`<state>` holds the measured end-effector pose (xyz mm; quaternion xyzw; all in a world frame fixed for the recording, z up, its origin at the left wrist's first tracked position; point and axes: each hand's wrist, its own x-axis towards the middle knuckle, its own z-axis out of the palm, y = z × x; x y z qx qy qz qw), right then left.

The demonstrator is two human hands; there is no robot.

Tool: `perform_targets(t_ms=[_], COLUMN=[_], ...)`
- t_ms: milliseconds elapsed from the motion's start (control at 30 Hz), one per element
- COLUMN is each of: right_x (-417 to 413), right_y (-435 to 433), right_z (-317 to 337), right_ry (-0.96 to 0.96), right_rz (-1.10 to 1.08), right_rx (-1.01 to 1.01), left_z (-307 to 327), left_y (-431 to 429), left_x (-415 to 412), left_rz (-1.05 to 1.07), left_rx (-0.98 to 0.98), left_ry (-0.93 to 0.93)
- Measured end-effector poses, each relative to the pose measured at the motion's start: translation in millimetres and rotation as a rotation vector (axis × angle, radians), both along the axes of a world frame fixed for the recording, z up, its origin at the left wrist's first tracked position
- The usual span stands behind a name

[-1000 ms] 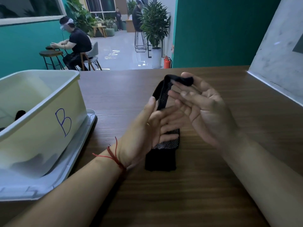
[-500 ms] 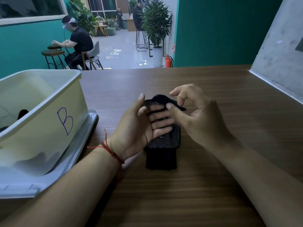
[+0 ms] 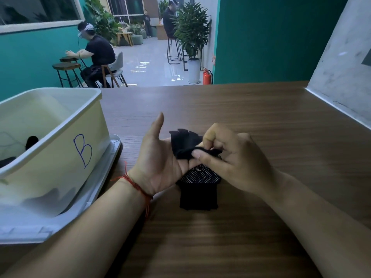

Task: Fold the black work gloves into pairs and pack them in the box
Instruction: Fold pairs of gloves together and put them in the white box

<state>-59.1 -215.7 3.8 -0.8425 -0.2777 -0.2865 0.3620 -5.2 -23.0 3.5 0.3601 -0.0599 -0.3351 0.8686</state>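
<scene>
Table [image 3: 261, 117]: right hand [image 3: 241, 163] pinches gloves [image 3: 198, 194], seemingly folded.

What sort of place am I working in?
Probably a shared office lounge or café-style workspace: a wooden counter, bar stools, a potted plant, and another person seated nearby.

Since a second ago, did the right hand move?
Yes. The right hand came down and toward the person, away from the table's far edge, pulling the black glove's fingers over onto the left hand.
</scene>
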Motion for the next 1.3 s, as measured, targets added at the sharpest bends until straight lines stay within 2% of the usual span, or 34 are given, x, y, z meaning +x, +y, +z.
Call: perform_targets(t_ms=[167,233,300,467,567,667,733,833,867,933,1100,1300], right_x=[-2,-3,-4,-3,-3,-3,-2,-1,-1,0,2,1], right_y=[-1,-2,-3,-4,-4,-3,-2,-3,-3,-3,-6,-4], right_z=[1,1,2,1,2,2,2,0,0,-1,-2,-1], right_ry=[0.189,0.300,0.384,0.424,0.454,0.466,0.479,0.498,0.496,0.480,0.460,0.426], right_rz=[0.124,0.187,0.228,0.228,0.234,0.240,0.244,0.256,0.261,0.277,0.275,0.228], right_rx=[-0.212,-0.270,-0.319,-0.397,-0.411,-0.415,-0.414,-0.403,-0.400,-0.390,-0.352,-0.400], left_z=[2,2,5,1,5,4,3,-4,-6,-5,-9,-17], left_y=[4,2,1,-8,-9,-16,-17,-11,-10,-9,-4,-7], left_x=[5,4,1,1,1,1,3,12,13,13,17,21], left_rz=[0.013,-0.005,-0.002,0.116,0.115,0.165,0.241,0.434,0.433,0.378,0.358,0.369], left_rx=[-0.041,-0.048,0.037,0.154,0.137,0.231,0.347,0.843,0.895,0.938,0.990,1.017], left_ry=[0.105,0.089,0.027,-0.032,0.027,0.039,-0.050,-0.345,-0.414,-0.495,-0.444,-0.483])
